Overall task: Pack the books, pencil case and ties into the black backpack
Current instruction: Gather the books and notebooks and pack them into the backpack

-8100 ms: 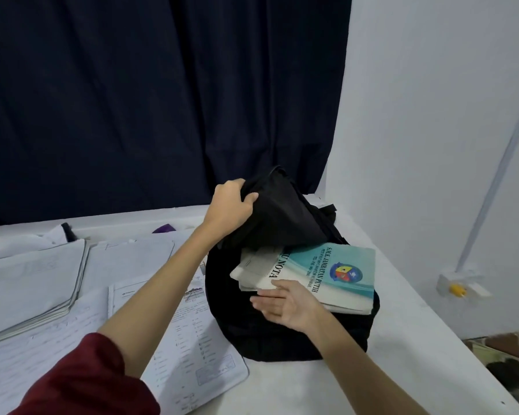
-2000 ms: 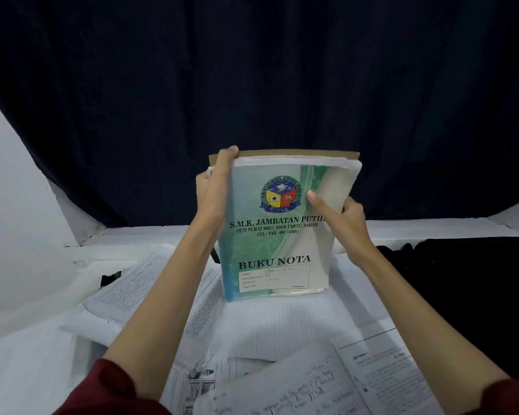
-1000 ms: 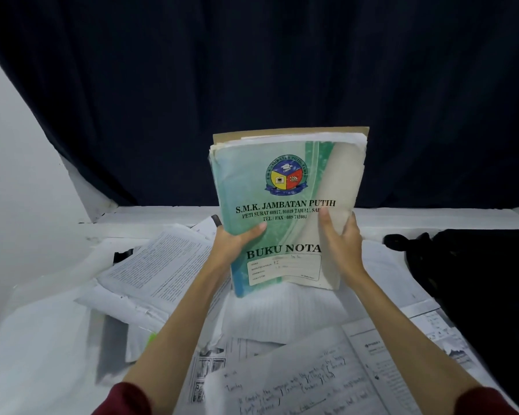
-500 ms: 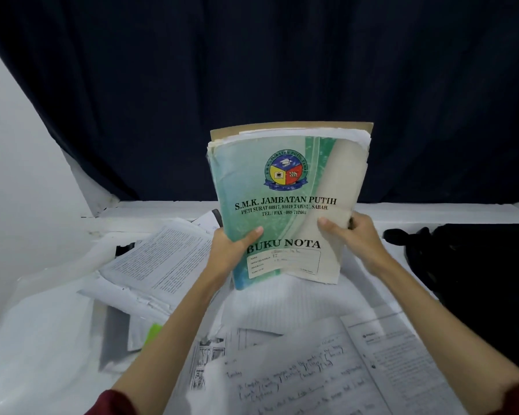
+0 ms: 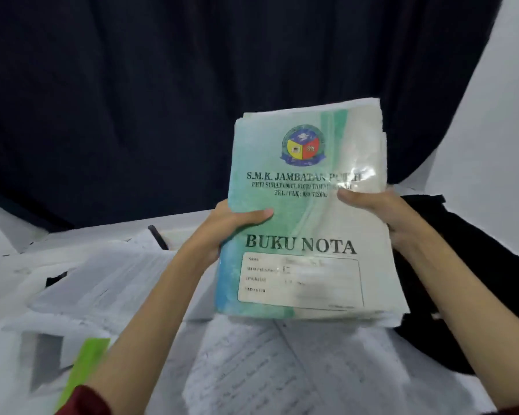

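Observation:
I hold a stack of notebooks (image 5: 306,211) upright above the table; the front one has a green-and-white cover reading "BUKU NOTA". My left hand (image 5: 228,226) grips the stack's left edge with the thumb across the cover. My right hand (image 5: 378,211) grips the right edge, thumb on the front. The black backpack (image 5: 462,280) lies on the table to the right, partly hidden behind the stack and my right arm. No pencil case or ties are visible.
Loose printed and handwritten papers (image 5: 252,369) cover the white table (image 5: 192,223) below the stack. A green strip (image 5: 81,366) lies at the lower left. A dark curtain (image 5: 192,85) hangs behind, with white wall (image 5: 492,115) at the right.
The stack has shifted right and closer to me, toward the backpack, tilting slightly. Both hands keep their grip on its sides; the view has swung rightwards.

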Tool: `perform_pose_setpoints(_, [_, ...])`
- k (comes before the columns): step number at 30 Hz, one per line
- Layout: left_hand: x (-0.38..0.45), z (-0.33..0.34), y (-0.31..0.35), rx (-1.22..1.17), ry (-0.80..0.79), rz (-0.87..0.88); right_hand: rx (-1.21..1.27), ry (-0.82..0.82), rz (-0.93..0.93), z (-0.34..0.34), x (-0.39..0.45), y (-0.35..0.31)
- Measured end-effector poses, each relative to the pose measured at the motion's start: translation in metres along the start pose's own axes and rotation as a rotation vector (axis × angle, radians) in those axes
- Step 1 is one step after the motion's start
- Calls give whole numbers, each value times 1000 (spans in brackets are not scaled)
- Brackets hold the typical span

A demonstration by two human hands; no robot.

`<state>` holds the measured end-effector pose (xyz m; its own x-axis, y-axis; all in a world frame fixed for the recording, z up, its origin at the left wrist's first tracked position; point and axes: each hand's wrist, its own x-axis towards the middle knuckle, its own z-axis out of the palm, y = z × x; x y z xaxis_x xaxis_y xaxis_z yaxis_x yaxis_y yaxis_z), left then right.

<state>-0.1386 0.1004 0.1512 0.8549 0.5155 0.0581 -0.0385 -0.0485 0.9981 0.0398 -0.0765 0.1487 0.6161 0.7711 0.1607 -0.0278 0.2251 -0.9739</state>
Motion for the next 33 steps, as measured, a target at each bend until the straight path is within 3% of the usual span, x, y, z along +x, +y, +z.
perform_pose_setpoints(6, [5,120,-41,-450,-215,-270,105,195,104,-125,-59,-16])
perform_pose_setpoints(9, [3,184,-76,169,-174,-99,115,273,153,-196,-80,-28])
perform_pose_setpoints(14, [-14,274,-119,781,-545,283,83,275,172,-294,-103,-37])
perform_pose_setpoints(17, [-5,292,-150,1099,-508,349,37,293,175,-331,-107,-34])
perform_pose_setpoints(20, [-2,295,-160,906,-297,246,21,307,182,-347,-110,-34])
perform_pose_setpoints(23, [7,288,-155,694,97,101,3,297,178,-353,-112,-35])
perform_pose_setpoints(26, [21,283,-135,183,497,-234,2,306,175,-353,-114,-32])
perform_pose_setpoints(29, [37,277,-110,-502,580,-418,50,389,177,-348,-118,-25])
perform_pose_setpoints(33, [50,283,-64,-633,621,-375,173,581,151,-341,-115,-1])
